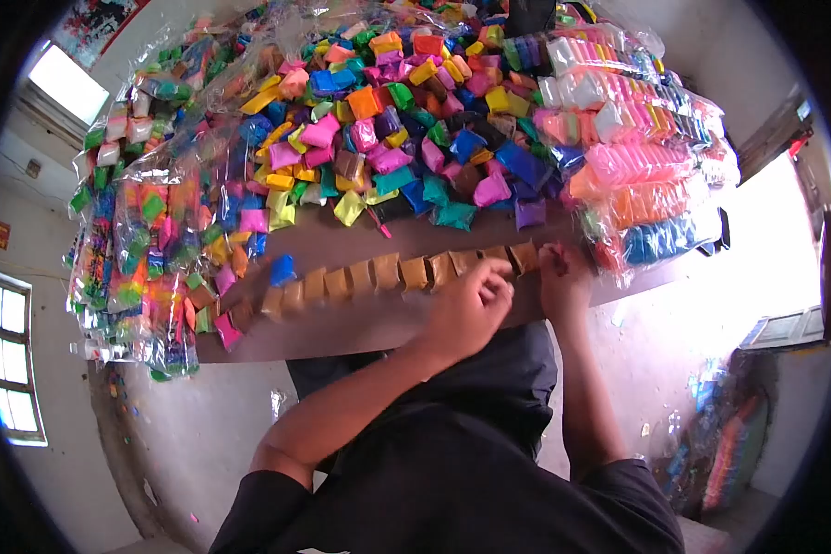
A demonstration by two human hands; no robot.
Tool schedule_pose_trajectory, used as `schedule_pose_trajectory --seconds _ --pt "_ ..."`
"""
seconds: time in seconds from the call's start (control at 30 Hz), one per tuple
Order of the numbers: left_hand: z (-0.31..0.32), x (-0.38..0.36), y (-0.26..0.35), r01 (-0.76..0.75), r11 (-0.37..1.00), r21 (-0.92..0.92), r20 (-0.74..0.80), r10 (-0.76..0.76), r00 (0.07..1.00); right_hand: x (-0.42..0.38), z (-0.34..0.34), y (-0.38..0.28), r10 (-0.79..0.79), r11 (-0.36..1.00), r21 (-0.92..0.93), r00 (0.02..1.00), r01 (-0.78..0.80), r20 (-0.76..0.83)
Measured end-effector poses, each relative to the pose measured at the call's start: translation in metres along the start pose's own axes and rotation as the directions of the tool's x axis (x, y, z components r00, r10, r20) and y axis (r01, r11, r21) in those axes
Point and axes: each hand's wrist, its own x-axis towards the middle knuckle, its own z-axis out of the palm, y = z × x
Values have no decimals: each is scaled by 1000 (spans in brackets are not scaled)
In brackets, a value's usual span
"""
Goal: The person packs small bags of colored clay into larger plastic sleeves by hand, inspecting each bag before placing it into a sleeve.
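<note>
A long row of small brown packets (386, 271) lies side by side along the near part of the brown table (332, 233). My left hand (471, 309) is over the right part of this row, its fingers curled in and nothing visible between them. Beside the last brown packet (524, 258), at the row's right end, is my right hand (565, 277). Its fingers are drawn together, and whatever they hold is hidden. A single blue packet (283, 270) sits just behind the left part of the row.
A large heap of colourful packets (369, 138) covers the table's far side. Clear bags of packets (162, 240) stand at the left. Stacked strips of wrapped packets (637, 166) rise at the right, close to my right hand. More packs (734, 452) lie on the floor.
</note>
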Motion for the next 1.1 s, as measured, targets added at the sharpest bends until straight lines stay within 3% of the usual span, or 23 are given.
schedule_pose_trajectory --seconds 0.03,0.1,0.17,0.2,0.23,0.3,0.37,0.4,0.5,0.63,0.7,0.77,0.83,0.9,0.97,1.1 --pt "-12 15 5 -38 999 37 -60 40 997 -2 0 0 -3 1000 4 1000 3 -4" --pt "-36 58 7 -108 978 179 -176 140 974 -6 -4 -3 -114 987 93 980 131 -166" --pt "-62 118 -7 -235 921 310 -259 320 911 -13 -7 -12 -187 980 23 959 196 -212" --pt "-77 148 -5 -165 907 387 -241 273 931 -14 -8 -15 -258 966 -51 933 254 -249" --pt "-85 182 -13 -192 870 454 -294 350 890 -15 -8 -12 -257 966 -49 932 253 -254" --pt "-101 242 -28 -106 807 582 -306 338 890 -16 -2 -2 -286 956 -10 918 294 -276" --pt "-107 288 -44 32 677 735 -268 247 931 -22 3 11 -216 971 45 938 236 -270" --pt "-105 299 -39 98 592 800 -256 189 948 -27 1 17 -166 976 98 951 197 -260" --pt "-101 317 -43 100 489 867 -219 193 957 -27 -1 12 -169 970 115 937 213 -305" --pt "-104 341 -42 91 489 868 -240 252 938 -28 0 13 -169 972 107 939 209 -300" --pt "-111 354 -44 84 639 765 -274 204 940 -31 -5 8 -201 970 75 936 231 -290" --pt "-121 362 -50 -12 678 735 -196 230 953 -23 -2 2 -256 956 64 920 287 -298" --pt "-126 369 -63 -260 701 664 -119 442 889 -22 -2 2 -274 947 85 915 311 -296" --pt "-128 367 -64 -249 726 641 -114 411 904 -24 -3 -1 -254 952 97 924 292 -287" --pt "-131 364 -62 -350 789 505 -65 439 896 -22 -4 -3 -287 949 57 921 311 -262" --pt "-138 337 -45 -347 853 390 -107 416 903 -22 -6 -8 -275 950 68 921 304 -276"
